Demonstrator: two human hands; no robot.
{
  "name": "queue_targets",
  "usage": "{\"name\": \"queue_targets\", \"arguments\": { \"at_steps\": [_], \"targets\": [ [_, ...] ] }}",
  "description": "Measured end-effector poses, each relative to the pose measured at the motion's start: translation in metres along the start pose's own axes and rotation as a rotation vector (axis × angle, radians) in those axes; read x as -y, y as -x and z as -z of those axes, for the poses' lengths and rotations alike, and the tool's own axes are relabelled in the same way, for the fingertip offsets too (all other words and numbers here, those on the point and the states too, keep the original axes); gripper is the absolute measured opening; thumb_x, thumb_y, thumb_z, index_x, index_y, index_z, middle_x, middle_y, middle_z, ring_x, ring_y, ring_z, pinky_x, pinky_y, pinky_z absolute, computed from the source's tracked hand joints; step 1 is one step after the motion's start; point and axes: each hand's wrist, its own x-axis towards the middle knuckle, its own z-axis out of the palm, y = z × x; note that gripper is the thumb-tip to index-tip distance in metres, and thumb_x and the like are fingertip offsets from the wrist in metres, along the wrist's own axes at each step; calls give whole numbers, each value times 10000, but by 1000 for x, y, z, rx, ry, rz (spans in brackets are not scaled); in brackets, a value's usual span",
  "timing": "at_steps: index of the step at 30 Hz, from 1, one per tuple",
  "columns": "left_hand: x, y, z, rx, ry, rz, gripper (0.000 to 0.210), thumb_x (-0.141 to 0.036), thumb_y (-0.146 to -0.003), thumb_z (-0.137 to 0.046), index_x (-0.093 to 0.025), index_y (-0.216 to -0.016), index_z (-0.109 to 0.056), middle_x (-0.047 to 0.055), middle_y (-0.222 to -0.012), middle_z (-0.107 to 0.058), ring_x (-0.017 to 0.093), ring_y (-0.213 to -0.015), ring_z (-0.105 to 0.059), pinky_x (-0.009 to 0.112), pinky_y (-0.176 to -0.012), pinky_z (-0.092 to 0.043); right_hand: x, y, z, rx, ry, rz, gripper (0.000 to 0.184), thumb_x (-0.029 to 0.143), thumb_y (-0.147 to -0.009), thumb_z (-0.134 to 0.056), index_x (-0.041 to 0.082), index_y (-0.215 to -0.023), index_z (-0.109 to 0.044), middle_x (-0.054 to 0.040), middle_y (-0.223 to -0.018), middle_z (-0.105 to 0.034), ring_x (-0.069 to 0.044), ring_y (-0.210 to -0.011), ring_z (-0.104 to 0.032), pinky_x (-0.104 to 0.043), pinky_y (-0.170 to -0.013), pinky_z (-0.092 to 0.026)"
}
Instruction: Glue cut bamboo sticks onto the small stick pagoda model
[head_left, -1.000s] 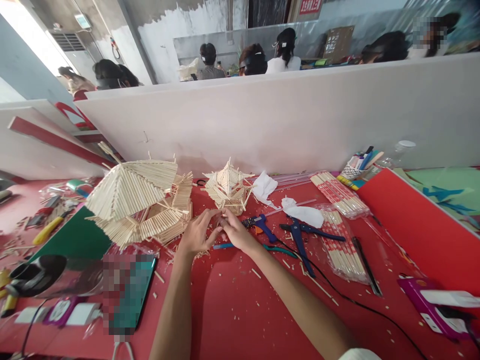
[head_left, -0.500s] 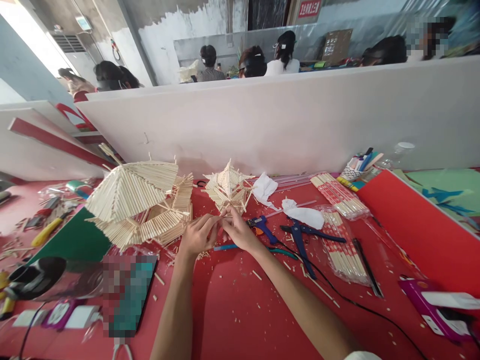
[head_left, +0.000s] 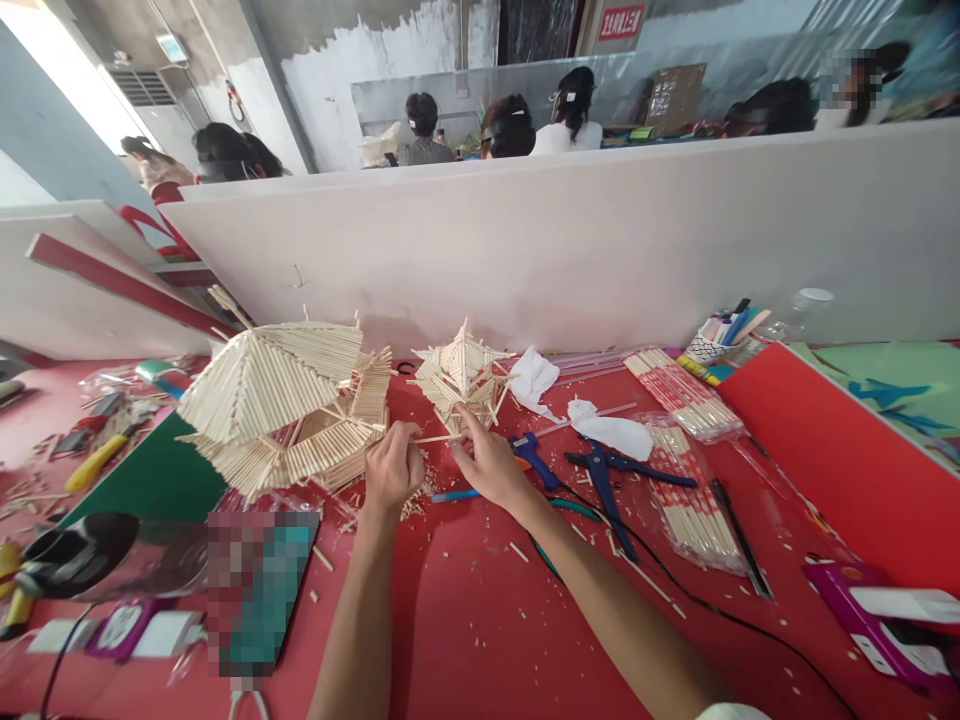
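The stick [head_left: 437, 438] is located between the two hands, roughly level, above the table [head_left: 457, 630] and just in front of the small model [head_left: 461, 375]. The left hand [head_left: 394, 462] has its fingers curled closed on the stick's left end. The right hand [head_left: 486, 462] is at the other end, forefinger extended, thumb slightly parted from it; whether it grips the stick or only touches it cannot be told. The large model [head_left: 274, 385], wide-roofed, stands left of the small one. Just right of the right hand lies the glue gun [head_left: 535, 464], then the blue cutter [head_left: 602, 482], with tissue [head_left: 619, 432] beside it. Farther right are two stick packs [head_left: 684, 394] and a black knife [head_left: 741, 540]. Beyond the models stands a white partition [head_left: 525, 240].
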Motion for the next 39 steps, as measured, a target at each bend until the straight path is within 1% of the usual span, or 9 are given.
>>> {"name": "queue_targets", "arguments": {
  "at_steps": [5,9,12,16,20,23,27,32,39],
  "targets": [
    [-2,-2,-2,-28,5,55,208,-99,-886,-417,-200,-992,-565,-9,-744,-650,136,-631,-615,230,-611,-429,6,-3,8,18,92,-17,528,212,-961,-520,169,-1482,-454,-51,-982,-739,-194,-758,-662,-307,-781,-482],
    [-3,-2,-2,63,81,153,172,-134,-882,-418,-209,-946,-558,-51,-625,-579,120,-514,-552,229,-581,-401,8,-2,10,46,214,-16,560,179,-932,-549,159,-1484,-458,-69,-1057,-753,-217,-832,-692,-316,-804,-491],
    [-4,-4,-1,134,153,246,168,-153,-878,-413,-213,-933,-559,-58,-616,-556,119,-502,-530,235,-587,-389,7,-2,9,58,301,-7,563,178,-935,-561,177,-1485,-441,-69,-1074,-758,-239,-891,-709,-322,-813,-495],
    [-7,-11,-1,274,234,343,174,-171,-866,-404,-216,-860,-572,-39,-649,-561,132,-560,-524,251,-612,-370,6,-1,8,53,370,5,424,197,-998,-499,179,-1420,-469,-94,-1137,-748,-239,-954,-719,-315,-816,-500],
    [-5,-14,-5,477,279,446,208,-200,-846,-400,-214,-768,-592,-3,-696,-601,166,-672,-554,276,-672,-379,11,-1,14,70,429,-2,408,168,-1001,-492,176,-1408,-460,-102,-1167,-737,-235,-977,-722,-306,-796,-503],
    [2,-10,-13,561,310,498,234,-208,-831,-401,-207,-772,-628,19,-752,-652,186,-739,-585,289,-714,-401,16,0,21,84,479,-17,379,167,-1013,-469,182,-1391,-478,-105,-1169,-734,-237,-1003,-722,-299,-803,-503],
    [9,-4,-26,590,333,540,230,-203,-822,-430,-199,-799,-659,21,-789,-687,184,-761,-607,278,-712,-429,21,0,29,122,534,-49,363,145,-1022,-416,164,-1375,-497,-122,-1157,-736,-244,-993,-726,-305,-813,-505],
    [6,-3,-36,570,373,549,249,-189,-840,-431,-187,-902,-672,18,-831,-702,171,-763,-614,268,-731,-461,22,1,37,142,598,-56,373,140,-1026,-406,132,-1386,-499,-156,-1185,-724,-258,-975,-724,-317,-803,-508],
    [-2,-2,-43,541,406,536,281,-236,-913,-452,-193,-1006,-714,47,-991,-757,184,-888,-675,279,-828,-486,21,-1,44,-18,507,99,258,145,-1044,-432,173,-1207,-629,-116,-1168,-706,-218,-1021,-690,-295,-841,-518]
  ]
}}
